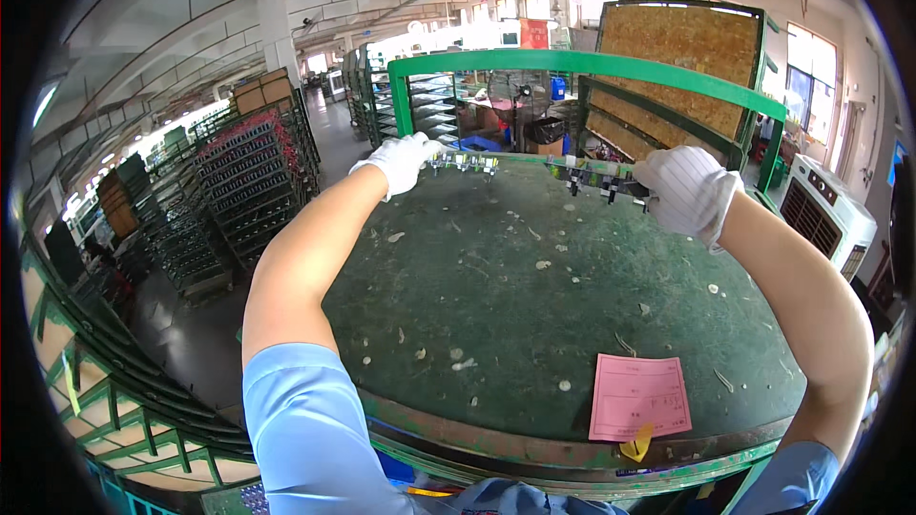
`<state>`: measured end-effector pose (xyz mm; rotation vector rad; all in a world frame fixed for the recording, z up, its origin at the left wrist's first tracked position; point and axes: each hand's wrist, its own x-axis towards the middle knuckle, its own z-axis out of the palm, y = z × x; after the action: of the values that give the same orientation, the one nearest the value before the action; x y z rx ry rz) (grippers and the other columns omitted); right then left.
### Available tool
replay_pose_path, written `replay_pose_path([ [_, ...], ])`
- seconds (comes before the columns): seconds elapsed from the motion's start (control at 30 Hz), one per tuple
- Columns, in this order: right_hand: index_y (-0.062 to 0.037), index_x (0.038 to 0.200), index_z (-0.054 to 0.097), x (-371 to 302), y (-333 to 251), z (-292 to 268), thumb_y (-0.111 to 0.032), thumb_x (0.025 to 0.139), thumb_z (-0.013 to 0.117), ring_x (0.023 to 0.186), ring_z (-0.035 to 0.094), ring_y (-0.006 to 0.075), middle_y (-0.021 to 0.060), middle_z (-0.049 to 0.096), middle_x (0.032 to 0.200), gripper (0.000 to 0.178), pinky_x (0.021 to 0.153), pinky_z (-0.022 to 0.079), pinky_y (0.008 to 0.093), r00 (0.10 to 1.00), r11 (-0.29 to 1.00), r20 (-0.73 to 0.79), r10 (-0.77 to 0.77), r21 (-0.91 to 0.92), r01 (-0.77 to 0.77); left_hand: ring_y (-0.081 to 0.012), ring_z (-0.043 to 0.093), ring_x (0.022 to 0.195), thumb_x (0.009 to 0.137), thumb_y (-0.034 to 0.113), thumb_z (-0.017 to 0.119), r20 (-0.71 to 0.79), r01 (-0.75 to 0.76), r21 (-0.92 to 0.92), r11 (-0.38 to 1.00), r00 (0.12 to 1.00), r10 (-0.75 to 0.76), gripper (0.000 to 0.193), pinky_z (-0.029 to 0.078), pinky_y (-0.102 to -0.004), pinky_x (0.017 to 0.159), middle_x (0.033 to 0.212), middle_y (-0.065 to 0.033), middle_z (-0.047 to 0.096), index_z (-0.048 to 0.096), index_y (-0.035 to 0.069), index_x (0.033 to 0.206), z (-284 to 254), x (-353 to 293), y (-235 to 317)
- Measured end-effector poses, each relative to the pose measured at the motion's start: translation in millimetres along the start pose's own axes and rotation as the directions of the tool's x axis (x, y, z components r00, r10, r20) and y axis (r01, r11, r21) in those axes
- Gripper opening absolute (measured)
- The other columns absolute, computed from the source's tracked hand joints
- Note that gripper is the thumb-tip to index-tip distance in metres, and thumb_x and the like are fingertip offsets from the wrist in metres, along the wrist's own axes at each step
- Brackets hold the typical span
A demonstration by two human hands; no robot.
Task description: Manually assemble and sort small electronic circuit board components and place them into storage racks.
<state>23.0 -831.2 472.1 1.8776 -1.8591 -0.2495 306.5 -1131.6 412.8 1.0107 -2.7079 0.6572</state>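
Two strips of small light and dark parts, the left strip (465,164) and the right strip (609,181), lie along the far edge of the green tabletop (477,277), a gap between them. The gloved right hand (685,189) is curled closed on the right strip's outer end, probably to keep the parts clear of the fingers. The gloved left hand (401,164) has its fingers bent in at the left strip's outer end; whether they pinch or merely touch, I cannot tell. The right fingertips are hidden, and the parts are too small to identify. A green frame (572,61) rises behind. The pink slip (639,397) lies near the front edge, perhaps to stay out of the way.
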Motion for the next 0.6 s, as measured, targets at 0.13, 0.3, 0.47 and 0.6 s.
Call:
replay_pose_path([
  [0.13,-0.0011,0.092,0.061,22,-13,4,-0.011,0.075,0.051,0.083,0.063,0.0325,0.0169,0.064,0.088,0.022,0.073,0.051,0.0404,0.999,1.000,0.035,-0.021,-0.009,0.021,-0.0299,0.047,0.115,0.082,0.020,0.059,-0.053,0.043,0.121,0.992,0.998,-0.036,0.046,0.041,-0.0440,0.092,0.121,-0.0102,0.048,0.045,0.017,0.125,25,8,3],
  [0.3,-0.0015,0.092,0.062,48,-38,0,-0.007,0.075,0.051,0.084,0.063,0.0318,0.0177,0.064,0.084,0.021,0.073,0.051,0.0407,0.993,0.993,-0.043,-0.113,-0.037,0.111,-0.0295,0.062,0.097,0.075,0.027,0.064,0.256,0.246,0.431,0.868,0.889,-0.379,0.031,0.048,-0.0428,0.082,0.102,-0.0138,0.065,0.066,0.011,0.101,-12,8,-25],
  [0.47,0.0001,0.083,0.058,86,-91,-14,-0.007,0.070,0.054,0.079,0.061,0.0360,0.0197,0.061,0.082,0.016,0.070,0.049,0.0435,0.975,0.978,-0.115,-0.190,0.069,0.199,-0.0364,0.061,0.093,0.089,0.038,0.041,0.127,0.344,0.174,0.923,0.922,-0.367,0.046,0.047,-0.0418,0.086,0.097,-0.0217,0.064,0.066,-0.001,0.095,-71,-10,-37],
  [0.6,0.0016,0.085,0.058,112,-153,-17,-0.005,0.075,0.050,0.081,0.062,0.0346,0.0199,0.062,0.087,0.015,0.072,0.050,0.0418,0.941,0.955,-0.181,-0.287,0.016,0.295,-0.0378,0.060,0.093,0.090,0.041,0.038,-0.265,0.353,0.039,0.935,0.905,-0.331,0.049,0.047,-0.0436,0.086,0.095,-0.0232,0.063,0.067,0.001,0.092,-93,-35,-41],
])
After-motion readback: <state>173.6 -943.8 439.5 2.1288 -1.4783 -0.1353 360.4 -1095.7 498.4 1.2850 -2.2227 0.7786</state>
